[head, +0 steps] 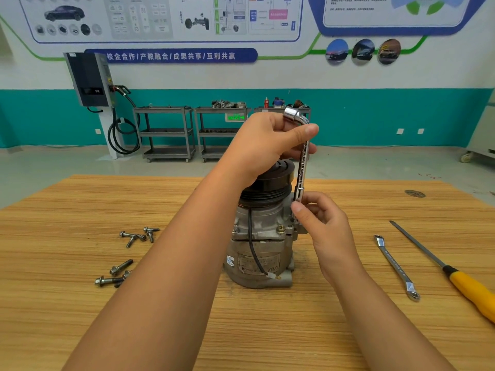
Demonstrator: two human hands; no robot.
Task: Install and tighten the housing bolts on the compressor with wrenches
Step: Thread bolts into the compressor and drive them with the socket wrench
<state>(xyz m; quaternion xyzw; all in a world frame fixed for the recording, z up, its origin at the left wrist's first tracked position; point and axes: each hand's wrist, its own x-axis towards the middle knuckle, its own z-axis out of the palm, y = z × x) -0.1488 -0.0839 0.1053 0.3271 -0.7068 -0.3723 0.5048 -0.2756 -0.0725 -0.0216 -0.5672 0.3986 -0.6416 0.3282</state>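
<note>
- I see the compressor point(261, 236) standing on end in the middle of the wooden tabletop point(187, 330), black pulley uppermost, with a black cable running down its front.
- My left hand point(265, 148) is above the pulley, fingers and thumb curled round the bent top of a chrome L-shaped socket wrench point(301, 167).
- The wrench's long shaft hangs almost upright along the compressor's right side; its lower socket end sits at the housing flange.
- My right hand point(324, 223) pinches that lower socket end between thumb and fingertips, just beside the housing. I cannot tell whether the socket is seated on a bolt; the fingers hide it.
- Loose bolts point(139, 235) lie in a small cluster on the tabletop left of the compressor, and a few more bolts point(115, 274) lie nearer to me, partly behind my left forearm.
- To the right, well apart from the compressor, lies a flat spanner point(396, 266), with a yellow-handled screwdriver point(455, 274) beside it.
</note>
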